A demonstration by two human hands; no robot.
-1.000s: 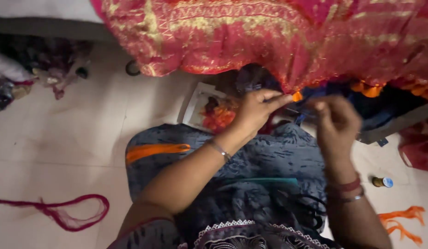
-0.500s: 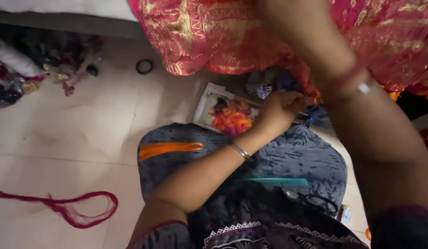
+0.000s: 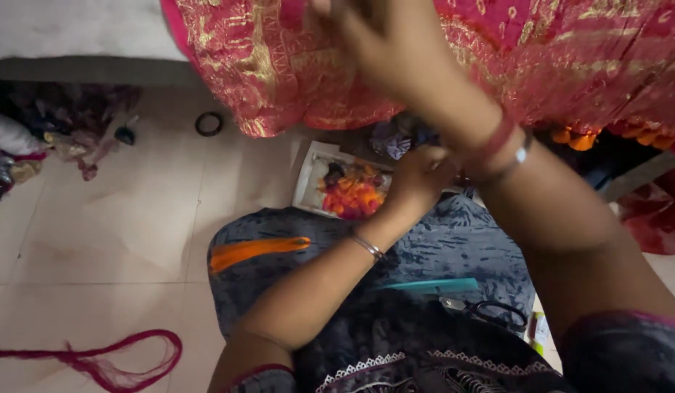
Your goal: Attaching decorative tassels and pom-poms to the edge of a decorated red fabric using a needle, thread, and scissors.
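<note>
Red-gold cloth (image 3: 439, 65) draped across the top. Right hand (image 3: 381, 44) raised close to camera, blurred, fingers loosely spread over cloth; grip impossible to tell. Left hand (image 3: 417, 178) curled below, beside tray (image 3: 308, 182) of orange scraps; contents hidden. Scissors (image 3: 490, 311) on lap.

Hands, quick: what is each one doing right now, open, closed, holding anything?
Left hand: curled shut beside the white tray; what it holds cannot be told.
Right hand: raised against the red and gold cloth, blurred; cannot tell.
</note>
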